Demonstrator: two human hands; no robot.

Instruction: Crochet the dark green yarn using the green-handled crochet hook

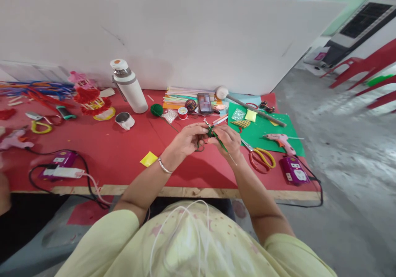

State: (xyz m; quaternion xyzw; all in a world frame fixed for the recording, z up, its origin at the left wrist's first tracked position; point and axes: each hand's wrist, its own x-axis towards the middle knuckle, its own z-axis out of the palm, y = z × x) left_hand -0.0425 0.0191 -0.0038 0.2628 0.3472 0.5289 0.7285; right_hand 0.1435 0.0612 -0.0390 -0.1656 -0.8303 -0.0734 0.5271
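My left hand [187,139] and my right hand [227,139] meet above the red table [117,149], both with fingers pinched closed. Between them is a small piece of green yarn work [212,133] on thin sticks or needles; one thin stick [229,153] slants down past my right hand. A green strand runs back to a green yarn ball [156,109] further up the table. My left wrist wears a silver bangle [163,166].
A white flask [130,86], its cup [124,120], scissors [261,157], a pink glue gun [280,140] on a green sheet [262,132], purple power strips [293,170] [62,161], a yellow paper scrap [149,159] and craft clutter at left. A white partition stands behind.
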